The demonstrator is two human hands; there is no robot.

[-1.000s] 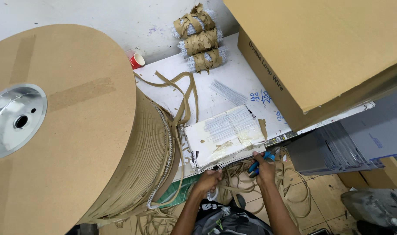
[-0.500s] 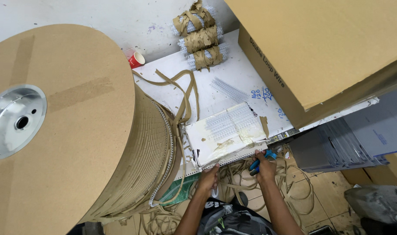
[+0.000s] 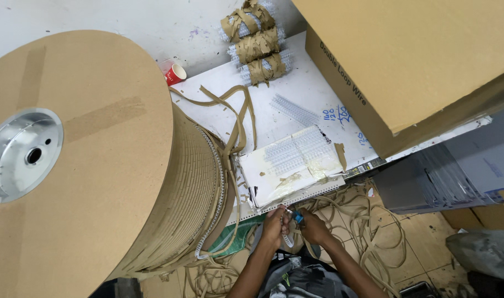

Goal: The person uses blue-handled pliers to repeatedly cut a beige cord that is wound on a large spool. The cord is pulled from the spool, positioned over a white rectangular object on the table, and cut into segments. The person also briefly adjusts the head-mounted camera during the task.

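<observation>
Both hands meet low in the view, just below the near edge of a white board [image 3: 296, 94]. The left hand [image 3: 274, 226] has its fingers closed on a short strip of white wire binding [image 3: 288, 239], which hangs down from the fingertips. The right hand [image 3: 313, 227] grips a small blue-handled cutter [image 3: 299, 218], its tip right at the left fingertips. Just above the fingers lies a stained white tray [image 3: 293, 165] holding rows of cut binding pieces. Left of the hands stands a big cardboard spool [image 3: 86, 165] wound with wire and paper tape. Loose brown paper strips [image 3: 368, 221] lie to the right of the fingers. Far above them sits a red cup [image 3: 175, 73]; I cannot tell what is inside it.
</observation>
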